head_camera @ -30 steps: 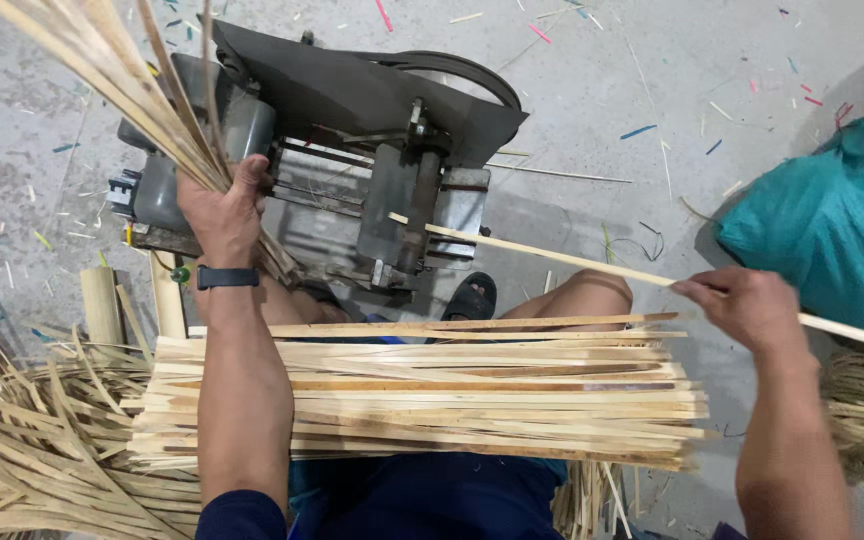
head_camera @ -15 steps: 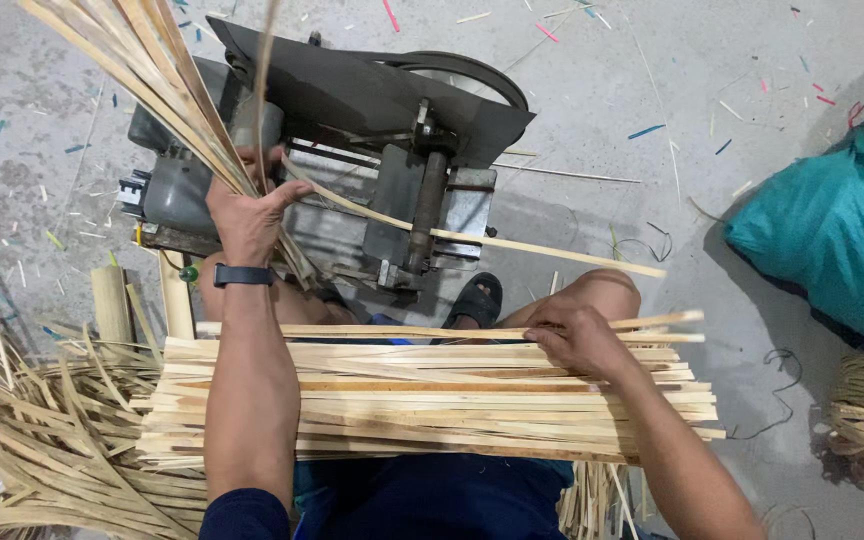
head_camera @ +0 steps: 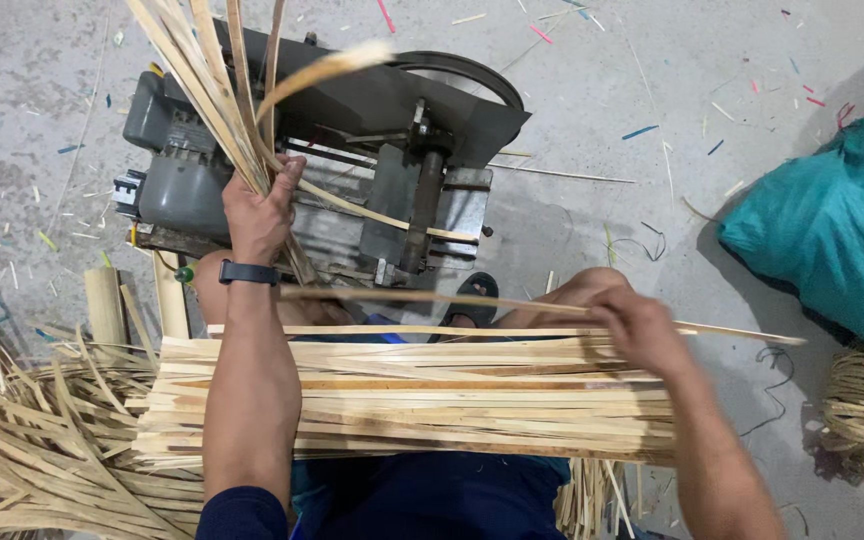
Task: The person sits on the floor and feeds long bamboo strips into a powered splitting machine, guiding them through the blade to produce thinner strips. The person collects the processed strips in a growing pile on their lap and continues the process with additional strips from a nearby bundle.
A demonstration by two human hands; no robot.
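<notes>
Since half a second ago, my right hand (head_camera: 642,330) has closed on one long bamboo strip (head_camera: 432,298) and lifted it just above the flat stack of bamboo strips (head_camera: 412,400) across my lap, probably to bring it toward the machine. My fingers are narrow, pinching the strip near its right part. My left hand (head_camera: 257,215) grips a bundle of thin slivers (head_camera: 207,75) upright at the near left of the grey splitting machine (head_camera: 392,150), fingers wrapped tight so they do not fan out. One curved sliver (head_camera: 382,215) lies over the machine bed. At far right, a teal sack (head_camera: 832,230) sits closed; I cannot see its contents. Loose offcuts (head_camera: 42,440) are piled at near left.
</notes>
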